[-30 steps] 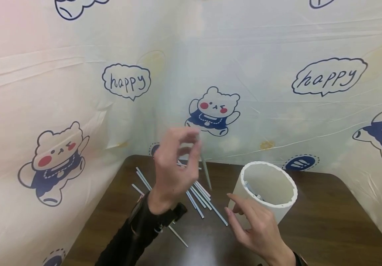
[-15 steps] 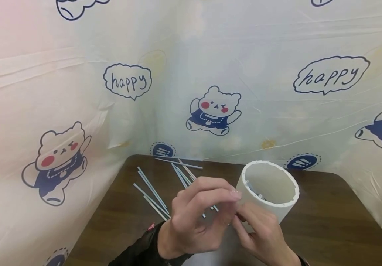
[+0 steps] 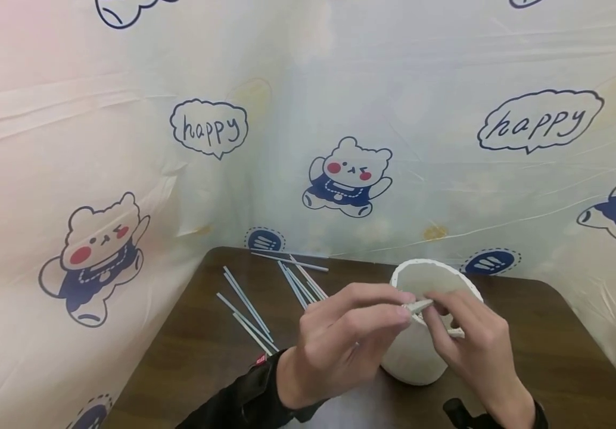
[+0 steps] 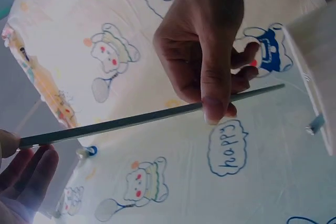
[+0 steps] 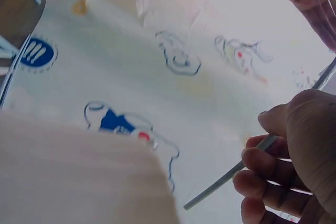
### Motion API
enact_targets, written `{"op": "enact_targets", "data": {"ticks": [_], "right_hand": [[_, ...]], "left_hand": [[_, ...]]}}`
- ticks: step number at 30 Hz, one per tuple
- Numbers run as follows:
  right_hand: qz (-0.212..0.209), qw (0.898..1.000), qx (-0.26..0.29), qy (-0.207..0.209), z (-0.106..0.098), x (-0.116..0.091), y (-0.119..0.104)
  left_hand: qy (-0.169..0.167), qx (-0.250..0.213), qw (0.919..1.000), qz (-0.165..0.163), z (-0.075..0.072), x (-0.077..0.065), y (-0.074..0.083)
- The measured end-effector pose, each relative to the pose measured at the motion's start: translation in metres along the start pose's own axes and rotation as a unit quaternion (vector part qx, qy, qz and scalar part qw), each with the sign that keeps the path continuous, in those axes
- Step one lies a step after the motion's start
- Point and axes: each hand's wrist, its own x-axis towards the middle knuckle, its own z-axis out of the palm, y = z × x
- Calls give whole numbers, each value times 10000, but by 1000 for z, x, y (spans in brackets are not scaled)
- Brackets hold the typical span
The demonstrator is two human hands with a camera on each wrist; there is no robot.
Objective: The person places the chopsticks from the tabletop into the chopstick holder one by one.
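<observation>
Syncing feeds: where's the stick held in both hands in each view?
Head: right of centre, stick between left hand and right hand.
Left wrist: stick slants up from far left past centre.
Right wrist: stick runs from lower centre to right edge.
Shared landmark: white container.

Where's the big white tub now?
In the head view, the white tub stands on the brown table, right of centre, partly hidden behind the left hand and right hand, with sticks lying to its left.

1. I see a dark brown table [image 3: 528,357] with rounded far corners.
2. Behind it hangs a pale, creased cloth [image 3: 426,59].
3. On it I make out winking bears [image 3: 347,187], "happy" bubbles [image 3: 208,128] and blue ovals [image 3: 490,261]; my left wrist view shows bears with rackets [image 4: 143,183].
</observation>
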Motion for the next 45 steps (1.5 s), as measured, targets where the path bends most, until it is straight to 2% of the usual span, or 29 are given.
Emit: {"op": "enact_targets", "data": {"ticks": [4, 8, 13, 16, 22, 27, 30, 32, 37, 40, 43, 45], "right_hand": [[370, 9988, -159, -261, -2, -5, 12], [562, 9970, -231, -486, -2, -10, 18], [750, 9933, -390, -795, 0, -12, 22], [705, 9936, -437, -764, 3, -14, 25], [567, 9949, -490, -675, 9, -19, 31], [619, 9944, -409, -759, 14, -21, 30], [623, 9934, -372, -885, 16, -22, 28], [594, 9929, -361, -960, 16, -24, 27], [579, 9923, -355, -1035, 17, -24, 27], [562, 9935, -317, -938, 17, -22, 26], [482, 9960, -230, -716, 18, -19, 23], [419, 9974, -168, -559, 17, -17, 20]], "left_hand": [[-356, 347, 9986, -171, 8, -3, -9], [-880, 484, 9938, -476, 16, -13, -18], [-1485, 651, 9830, -865, 24, -29, -27], [-1780, 846, 9751, -1018, 31, -38, -31], [-2457, 1308, 9515, -1310, 44, -57, -37], [-3149, 1466, 9238, -1614, 51, -69, -43], [-3396, 1596, 9122, -1649, 54, -77, -45], [-3409, 1637, 9108, -1656, 55, -80, -46], [-3296, 1602, 9150, -1690, 56, -81, -48], [-3031, 1651, 9250, -1588, 52, -79, -52], [-2482, 1839, 9401, -1441, 43, -77, -62], [-2112, 1921, 9460, -1536, 34, -77, -73]]}}
